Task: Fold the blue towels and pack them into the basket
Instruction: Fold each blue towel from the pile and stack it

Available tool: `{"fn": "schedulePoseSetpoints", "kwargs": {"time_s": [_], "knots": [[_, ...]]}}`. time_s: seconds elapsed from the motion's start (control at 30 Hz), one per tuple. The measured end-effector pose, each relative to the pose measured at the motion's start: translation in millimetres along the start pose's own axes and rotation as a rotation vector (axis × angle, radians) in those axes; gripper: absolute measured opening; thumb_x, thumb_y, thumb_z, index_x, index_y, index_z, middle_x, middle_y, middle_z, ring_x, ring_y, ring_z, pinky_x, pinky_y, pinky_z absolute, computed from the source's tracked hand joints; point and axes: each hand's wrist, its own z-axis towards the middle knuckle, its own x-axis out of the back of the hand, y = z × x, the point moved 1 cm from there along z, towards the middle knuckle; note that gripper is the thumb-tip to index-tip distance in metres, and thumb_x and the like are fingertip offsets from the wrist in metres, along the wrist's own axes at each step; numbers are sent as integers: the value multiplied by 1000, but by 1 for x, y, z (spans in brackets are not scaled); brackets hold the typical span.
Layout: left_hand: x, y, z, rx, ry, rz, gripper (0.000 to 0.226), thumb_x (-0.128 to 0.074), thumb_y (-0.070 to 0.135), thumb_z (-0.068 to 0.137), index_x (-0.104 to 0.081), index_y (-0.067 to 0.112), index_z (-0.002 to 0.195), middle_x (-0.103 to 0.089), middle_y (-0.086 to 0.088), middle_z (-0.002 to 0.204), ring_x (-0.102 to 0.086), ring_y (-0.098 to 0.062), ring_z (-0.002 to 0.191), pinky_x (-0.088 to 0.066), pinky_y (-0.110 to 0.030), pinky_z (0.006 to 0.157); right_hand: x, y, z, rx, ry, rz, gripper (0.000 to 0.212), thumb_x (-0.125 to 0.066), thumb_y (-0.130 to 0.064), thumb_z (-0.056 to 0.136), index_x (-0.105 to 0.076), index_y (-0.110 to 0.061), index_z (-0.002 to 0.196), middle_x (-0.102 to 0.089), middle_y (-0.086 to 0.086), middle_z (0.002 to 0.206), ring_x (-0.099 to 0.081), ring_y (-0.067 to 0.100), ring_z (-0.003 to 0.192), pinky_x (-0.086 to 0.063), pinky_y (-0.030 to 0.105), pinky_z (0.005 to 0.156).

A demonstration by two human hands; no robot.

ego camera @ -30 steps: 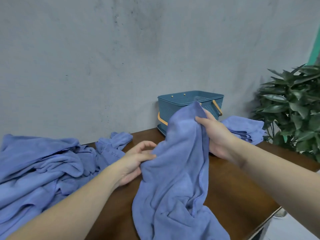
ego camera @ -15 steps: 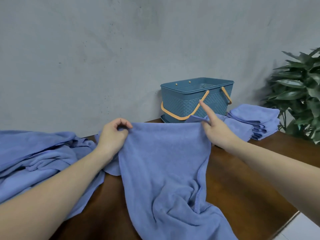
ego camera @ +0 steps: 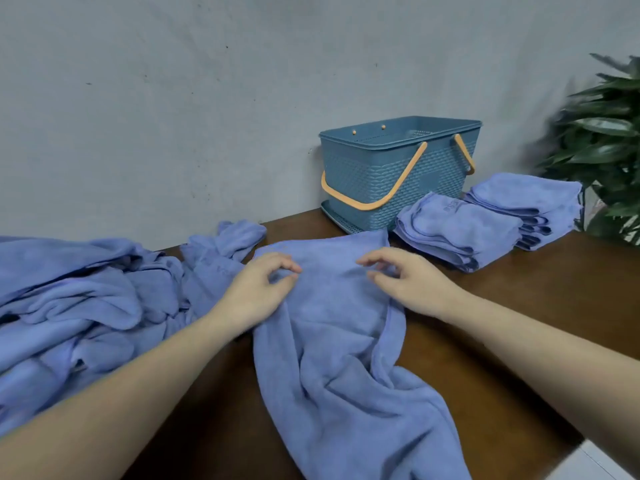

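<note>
- A heap of unfolded, rumpled blue microfibre towels (ego camera: pixel 79 299) lies well to the outer side of the left fingers, spilling across the left end of the dark brown wooden table (ego camera: pixel 540 306); judging by its bulk, much of the task is left to do.
- The left hand (ego camera: pixel 258 289) rests on the top left part of the spread towel, its fingers (ego camera: pixel 289 268) loosely curled with thumb and forefinger tips close; I cannot tell whether they pinch any cloth.
- The single blue towel being worked (ego camera: pixel 332 341) lies under and between both sets of fingers, its far edge fairly flat just beyond the fingertips, its near half wrinkled and trailing toward the table's front edge.
- The right hand (ego camera: pixel 412 282) rests on the top right part of that towel, fingers (ego camera: pixel 372 259) relaxed and slightly bent, gripping nothing that shows.
- To do this step well, I judge each hand should sweep outward and toward the body to flatten the creases, square the 2 far corners, then draw the bunched near end up so the edges meet.
- The blue woven-pattern plastic basket with orange handles (ego camera: pixel 394 178) stands beyond the right fingers against the grey wall; no towel shows inside it.
- 2 stacks of folded blue towels (ego camera: pixel 485 220) sit just beside the basket, beyond and to the outer side of the right fingers.
- A green leafy plant (ego camera: pixel 606 140) stands furthest right.
</note>
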Motion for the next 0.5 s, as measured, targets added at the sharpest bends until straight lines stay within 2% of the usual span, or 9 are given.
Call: {"fn": "schedulePoseSetpoints", "kwargs": {"time_s": [0.07,0.13,0.2,0.27,0.3,0.4,0.5], "knots": [[0,12,-29,-52,1,-21,15,-67,17,93,-69,32,90,-64,13,117,-54,1,120,-31,-2,97,-1,-10,-27,37,-38,58,30,-67,-4,91,-72,-29,107,-69,-27,106,-60,-5,104,-38,9,90],[1,22,-58,-85,-9,-48,15,-67,24,94,-68,38,92,-63,12,123,-53,2,122,-37,-11,101,0,-22,-52,69,-70,80,27,-68,-10,93,-72,-29,111,-65,-33,108,-59,-3,105,-38,10,90],[2,35,-86,-97,-20,-117,6,-65,40,90,-68,40,95,-63,18,124,-52,0,125,-40,-17,104,2,-34,-73,86,-108,139,22,-68,-31,93,-70,-32,115,-65,-29,116,-58,3,115,-40,15,98],[3,51,-111,-135,-59,-202,19,-62,51,86,-69,40,100,-61,22,125,-53,-2,127,-39,-17,105,7,-46,-91,112,-161,203,40,-65,-55,90,-68,-30,121,-65,-21,125,-56,9,125,-41,22,106],[4,60,-122,-164,-93,-224,22,-64,51,85,-68,40,103,-61,22,127,-53,-3,128,-39,-16,104,8,-50,-100,144,-189,200,48,-63,-60,89,-67,-27,124,-64,-18,129,-54,12,129,-40,25,109],[8,84,-151,-316,-187,-163,38,-76,53,79,-67,38,112,-59,20,131,-51,-3,130,-35,-14,106,8,-58,-123,226,-245,127,51,-65,-55,90,-65,-21,128,-60,-11,137,-47,15,137,-35,27,113],[1,91,-170,-473,-288,128,56,-73,67,76,-61,39,122,-52,21,136,-45,-1,133,-35,-24,110,4,-59,-134,210,-192,28,42,-71,-53,84,-67,-26,116,-55,-13,140,-43,8,139,-34,23,112]]}}
